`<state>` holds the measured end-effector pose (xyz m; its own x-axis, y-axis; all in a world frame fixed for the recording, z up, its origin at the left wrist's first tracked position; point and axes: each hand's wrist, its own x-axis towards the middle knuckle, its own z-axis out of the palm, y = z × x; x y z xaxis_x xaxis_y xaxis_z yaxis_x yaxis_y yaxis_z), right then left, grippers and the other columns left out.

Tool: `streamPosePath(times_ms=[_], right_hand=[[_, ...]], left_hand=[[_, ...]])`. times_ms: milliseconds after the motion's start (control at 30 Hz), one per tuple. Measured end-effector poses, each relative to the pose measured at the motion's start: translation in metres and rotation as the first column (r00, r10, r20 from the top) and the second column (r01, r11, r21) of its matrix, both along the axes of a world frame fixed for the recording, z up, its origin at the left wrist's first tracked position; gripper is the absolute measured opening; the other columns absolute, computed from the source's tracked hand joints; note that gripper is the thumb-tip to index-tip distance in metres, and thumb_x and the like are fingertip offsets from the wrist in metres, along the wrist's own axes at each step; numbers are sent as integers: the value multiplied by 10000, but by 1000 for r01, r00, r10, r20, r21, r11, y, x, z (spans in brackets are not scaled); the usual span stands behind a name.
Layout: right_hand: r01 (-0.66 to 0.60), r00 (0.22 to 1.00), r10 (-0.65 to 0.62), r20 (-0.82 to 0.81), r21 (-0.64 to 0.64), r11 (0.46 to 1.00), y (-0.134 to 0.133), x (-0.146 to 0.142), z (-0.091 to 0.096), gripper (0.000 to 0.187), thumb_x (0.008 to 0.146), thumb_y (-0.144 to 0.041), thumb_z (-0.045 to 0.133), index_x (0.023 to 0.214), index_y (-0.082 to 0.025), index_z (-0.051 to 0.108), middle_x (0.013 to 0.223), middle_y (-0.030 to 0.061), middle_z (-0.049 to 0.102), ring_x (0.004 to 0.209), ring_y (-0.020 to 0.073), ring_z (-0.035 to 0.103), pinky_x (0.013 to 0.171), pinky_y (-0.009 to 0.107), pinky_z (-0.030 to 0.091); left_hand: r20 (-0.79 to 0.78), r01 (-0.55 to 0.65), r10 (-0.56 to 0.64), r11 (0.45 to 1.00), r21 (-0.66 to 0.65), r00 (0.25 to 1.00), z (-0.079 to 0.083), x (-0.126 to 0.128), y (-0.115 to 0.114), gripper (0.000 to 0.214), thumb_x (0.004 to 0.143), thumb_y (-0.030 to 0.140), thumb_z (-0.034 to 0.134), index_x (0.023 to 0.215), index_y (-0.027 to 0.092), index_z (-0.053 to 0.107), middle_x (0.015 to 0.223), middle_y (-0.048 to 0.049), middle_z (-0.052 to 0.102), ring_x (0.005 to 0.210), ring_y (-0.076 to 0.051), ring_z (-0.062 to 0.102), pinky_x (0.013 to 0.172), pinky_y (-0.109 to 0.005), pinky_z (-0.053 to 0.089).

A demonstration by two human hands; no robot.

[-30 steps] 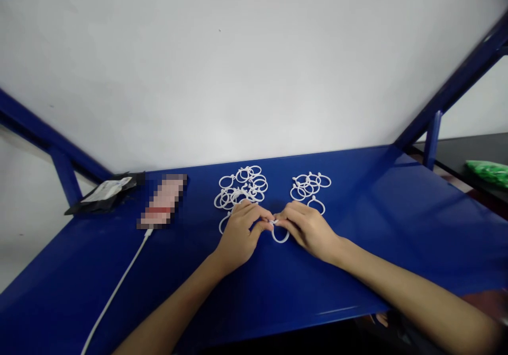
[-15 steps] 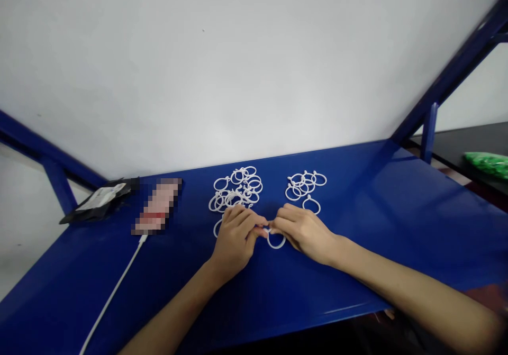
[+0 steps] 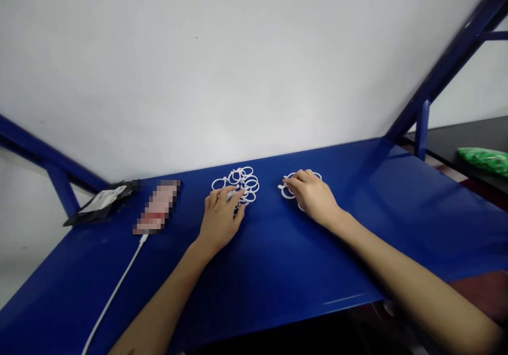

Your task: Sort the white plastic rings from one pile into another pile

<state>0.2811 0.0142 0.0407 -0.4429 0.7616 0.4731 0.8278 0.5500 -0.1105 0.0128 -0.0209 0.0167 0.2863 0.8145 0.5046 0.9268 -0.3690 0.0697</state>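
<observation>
Hands (image 3: 265, 204) rest on 2 ring piles (image 3: 240, 181), table edge (image 3: 341, 298) near.

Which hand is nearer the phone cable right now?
Left. The left hand rests on the bigger ring pile, just right of the white cable; the right hand is farther right, over the smaller ring pile.

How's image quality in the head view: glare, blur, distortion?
Head view: even, soft light; faint sheen streak on the table front edge, no hard glare. Wide-angle bend shows in the slanted frame beams. One patch beside the cable is pixelated. Left hand, right hand and rings look slightly soft.
</observation>
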Motion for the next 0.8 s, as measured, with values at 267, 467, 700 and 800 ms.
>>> streamPosePath(times_ms=[267, 467, 700, 800], right_hand=[[102, 995, -103, 6, 97, 990, 0, 1, 3, 307, 977, -251, 548, 1219, -119, 683, 1135, 181, 637, 975, 307, 538, 842, 461, 510], [-268, 957, 250, -146, -115, 957, -25, -21, -1, 340, 1005, -306, 517, 1313, -182, 589, 1094, 113, 637, 989, 249, 595, 882, 425, 533], [-467, 879, 388, -277, -336, 818, -37, -28, -3, 245, 1041, -334, 453, 1122, -196, 639, 943, 48, 655, 811, 163, 637, 748, 297, 519], [-452, 876, 348, -333, -318, 833, -37, -27, -1, 251, 1045, -333, 444, 1079, -186, 645, 948, 54, 655, 819, 163, 635, 752, 297, 510]], left_hand=[[12, 54, -55, 998, 14, 998, 4, 3, -1, 120, 942, 248, 604, 943, 236, 723, 1188, -75, 654, 1093, -310, 488, 908, -479, 412], [231, 230, -224, 973, 1, 947, 13, 12, -13, 185, 974, 173, 525, 928, 234, 694, 1125, -54, 670, 1059, -253, 504, 935, -438, 403], [501, 397, -308, 915, -77, 809, 23, 21, -21, 148, 984, 187, 517, 909, 231, 637, 953, -5, 682, 963, -187, 578, 903, -361, 450], [480, 343, -268, 936, -74, 835, 21, 20, -21, 176, 980, 185, 506, 1099, 240, 624, 1063, -19, 690, 1043, -194, 577, 954, -375, 455]])
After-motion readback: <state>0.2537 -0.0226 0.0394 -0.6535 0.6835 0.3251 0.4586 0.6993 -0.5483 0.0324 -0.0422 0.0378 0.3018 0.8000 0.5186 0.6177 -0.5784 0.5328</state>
